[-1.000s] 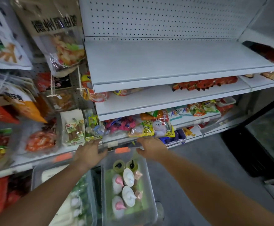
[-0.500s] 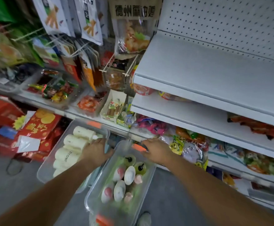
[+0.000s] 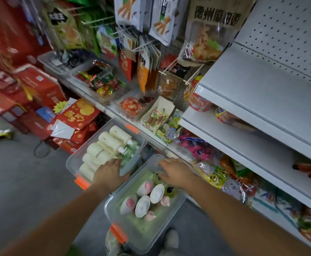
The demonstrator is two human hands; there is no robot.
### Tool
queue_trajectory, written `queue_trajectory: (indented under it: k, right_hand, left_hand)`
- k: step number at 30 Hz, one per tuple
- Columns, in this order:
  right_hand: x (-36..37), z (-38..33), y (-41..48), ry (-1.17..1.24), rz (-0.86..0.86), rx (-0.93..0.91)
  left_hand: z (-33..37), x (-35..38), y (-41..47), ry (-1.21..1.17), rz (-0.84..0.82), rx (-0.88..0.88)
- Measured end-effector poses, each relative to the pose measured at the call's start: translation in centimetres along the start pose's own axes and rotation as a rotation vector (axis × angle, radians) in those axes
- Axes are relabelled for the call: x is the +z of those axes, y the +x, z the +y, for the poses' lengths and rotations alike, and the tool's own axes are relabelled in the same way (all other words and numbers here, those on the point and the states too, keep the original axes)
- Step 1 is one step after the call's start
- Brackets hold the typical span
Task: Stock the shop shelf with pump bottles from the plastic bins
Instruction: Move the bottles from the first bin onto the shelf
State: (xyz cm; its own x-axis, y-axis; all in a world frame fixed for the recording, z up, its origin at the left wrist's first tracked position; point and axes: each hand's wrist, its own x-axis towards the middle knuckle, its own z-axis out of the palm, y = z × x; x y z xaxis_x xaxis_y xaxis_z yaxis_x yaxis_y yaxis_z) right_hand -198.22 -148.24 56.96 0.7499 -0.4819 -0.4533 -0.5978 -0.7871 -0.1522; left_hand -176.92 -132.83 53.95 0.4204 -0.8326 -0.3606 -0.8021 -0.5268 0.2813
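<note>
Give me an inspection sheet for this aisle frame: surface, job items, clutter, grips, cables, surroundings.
Surface: top white shelf is bare where visible.
Job's things: left bin holds cream bottles lying down; right bin holds pink-and-white pump bottles.
Clutter: snack packets crowd the lower shelves.
Grips: left grip lies flat on the left bin's near corner; right grip reaches over the right bin's far end, hold unclear.
Cables: dark cable looped on the floor, far left.
Surroundings: hanging snack bags, red boxes stacked on the floor.
</note>
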Motion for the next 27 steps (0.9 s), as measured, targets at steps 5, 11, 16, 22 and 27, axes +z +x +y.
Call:
queue_trajectory:
  k: [5, 11, 16, 22, 27]
  right_hand:
    - [0.9, 1.0, 2.0, -0.026, -0.043, -0.134]
    - [3.0, 3.4, 2.2, -0.032, -0.099, -0.276]
    - [5.8, 5.7, 2.6, -0.115, -0.2, -0.384]
    - [10.3, 6.7, 5.5, -0.06, -0.248, -0.401]
    - [13.6, 7.5, 8.0, -0.034, -0.259, -0.407]
  left_hand:
    - [-0.4, 2.3, -2.6, -0.034, 0.026, -0.144]
    - [2.3, 6.4, -6.7, -0.129, 0.048, -0.337]
    - [5.3, 11.0, -9.4, -0.26, 0.052, -0.434]
    - [6.1, 17.0, -10.5, -0.33, 0.049, -0.455]
    - [5.4, 21.2, -8.5, -0.341, 0.067, -0.454]
